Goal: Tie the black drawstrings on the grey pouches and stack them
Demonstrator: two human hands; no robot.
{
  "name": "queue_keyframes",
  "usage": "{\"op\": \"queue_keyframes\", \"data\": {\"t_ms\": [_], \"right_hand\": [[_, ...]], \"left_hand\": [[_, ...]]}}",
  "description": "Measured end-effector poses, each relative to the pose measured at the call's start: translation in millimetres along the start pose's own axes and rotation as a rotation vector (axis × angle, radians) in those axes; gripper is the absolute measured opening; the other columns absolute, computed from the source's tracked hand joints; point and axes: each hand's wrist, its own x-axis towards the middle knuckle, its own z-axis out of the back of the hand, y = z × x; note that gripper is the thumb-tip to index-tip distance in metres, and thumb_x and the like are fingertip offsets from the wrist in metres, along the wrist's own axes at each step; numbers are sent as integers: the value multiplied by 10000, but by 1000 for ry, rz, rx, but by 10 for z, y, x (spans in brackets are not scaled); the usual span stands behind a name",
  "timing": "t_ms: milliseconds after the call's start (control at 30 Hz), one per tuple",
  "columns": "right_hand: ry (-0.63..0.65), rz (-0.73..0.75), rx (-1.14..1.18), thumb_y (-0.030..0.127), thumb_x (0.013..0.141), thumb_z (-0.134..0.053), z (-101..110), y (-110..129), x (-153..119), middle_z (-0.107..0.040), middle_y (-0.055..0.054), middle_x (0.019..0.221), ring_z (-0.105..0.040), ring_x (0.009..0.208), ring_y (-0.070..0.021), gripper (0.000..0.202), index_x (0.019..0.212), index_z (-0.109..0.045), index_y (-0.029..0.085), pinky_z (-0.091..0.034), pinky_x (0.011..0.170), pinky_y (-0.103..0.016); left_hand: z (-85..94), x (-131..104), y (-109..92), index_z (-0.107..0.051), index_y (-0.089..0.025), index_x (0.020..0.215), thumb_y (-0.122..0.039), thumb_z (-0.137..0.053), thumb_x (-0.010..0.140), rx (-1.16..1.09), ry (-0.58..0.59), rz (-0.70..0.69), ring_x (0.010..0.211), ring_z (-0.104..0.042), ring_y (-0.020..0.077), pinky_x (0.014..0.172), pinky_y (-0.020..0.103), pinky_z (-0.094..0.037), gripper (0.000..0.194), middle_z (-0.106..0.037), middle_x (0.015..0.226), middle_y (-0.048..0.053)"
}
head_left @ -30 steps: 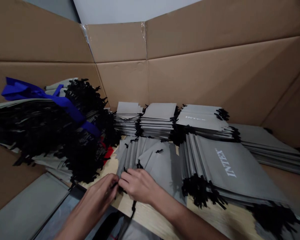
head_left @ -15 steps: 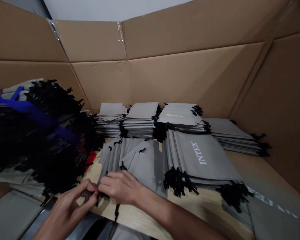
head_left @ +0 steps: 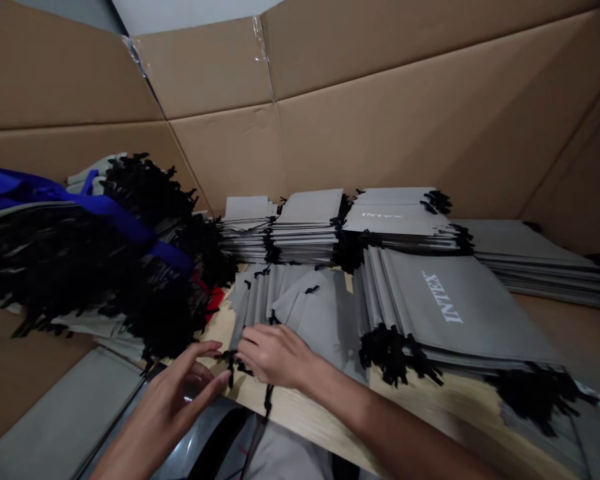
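Observation:
My left hand [head_left: 180, 390] has its thumb and fingers apart, right beside a knotted black drawstring cord [head_left: 231, 367]. My right hand [head_left: 275, 353] is closed, its fingers pinched at the cord end of a grey drawstring bag; the exact grip is hidden behind the hand. Under and beyond it lie several overlapping grey drawstring bags [head_left: 325, 313] with small black knots. Another black cord [head_left: 268, 400] hangs over the wooden board's front edge below my right wrist.
Right of my hands lies a stack of grey INTEX bags [head_left: 430, 300]. More stacks [head_left: 310, 227] line the back along a cardboard wall [head_left: 380, 133]. At left rises a heap of black-corded bags [head_left: 145, 267] with a blue strap [head_left: 115, 217]. The wooden board [head_left: 320, 427] runs beneath.
My left fingers have spread from a pinch and come off the cord, whose knot now shows between the hands. My right hand stays closed. The camera view has shifted left.

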Motion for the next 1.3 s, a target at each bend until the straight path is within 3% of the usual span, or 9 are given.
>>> {"op": "queue_keyframes", "data": {"t_ms": [233,300,400,533,700,900,1100,1200,1300], "right_hand": [[-41,12,4,279,1079,-693,-24,13,-20,-698,10,887,-591,778,-162,164,930,-648,226,-284,574,-367],[-44,18,6,264,1081,-687,-15,13,-26,-692,9,881,-581,777,-165,170,923,-642,225,-294,584,-362],[-42,22,18,246,1094,-661,-5,9,-38,-680,6,879,-564,784,-164,192,905,-631,224,-286,594,-354],[-37,29,49,172,1067,-628,-1,-5,-51,-664,15,864,-530,769,-163,175,900,-625,226,-252,580,-362],[32,37,61,46,950,-615,14,0,-43,-658,14,865,-518,783,-172,188,922,-629,231,-224,571,-369],[48,23,82,66,999,-625,28,7,-39,-661,8,875,-550,797,-169,169,966,-639,231,-244,581,-361],[1,-27,102,309,1142,-599,14,-13,-67,-705,-6,921,-623,788,-157,191,997,-677,214,-340,625,-344],[32,-40,141,304,1131,-612,10,-12,-61,-716,-8,940,-652,816,-157,148,1057,-706,218,-381,643,-320],[-15,-51,216,258,1090,-616,26,-10,-46,-718,-11,921,-656,826,-163,119,1084,-726,216,-424,687,-297]], "left_hand": [[-44,-7,60,-744,-276,1082,-527,-572,1078,43,12,-28,752,-799,189,727,218,-622,304,-841,941,10],[-67,4,76,-748,-276,1072,-533,-549,1090,28,51,-9,799,-801,202,706,222,-613,325,-837,962,21],[-96,-1,84,-739,-267,932,-576,-519,1096,-12,111,12,712,-748,206,613,231,-580,414,-783,816,15],[-127,-24,100,-675,-265,783,-642,-532,1068,-34,75,40,582,-630,195,535,234,-519,494,-640,621,-16],[-142,-17,123,-606,-249,747,-669,-527,1059,-119,52,65,570,-521,160,518,222,-457,530,-563,647,-31],[-140,-7,137,-590,-238,766,-698,-517,1061,-215,89,131,541,-422,130,483,211,-388,551,-494,631,-56],[-93,-24,152,-615,-239,801,-729,-458,1076,-209,109,220,574,-567,154,531,234,-474,583,-592,662,-31],[-93,-33,171,-682,-242,999,-696,-428,1100,-246,68,221,662,-662,179,618,258,-552,530,-686,782,-8],[-108,-27,219,-668,-246,1234,-631,-567,1066,-223,-71,183,740,-703,182,683,251,-571,432,-705,865,-10]]}}
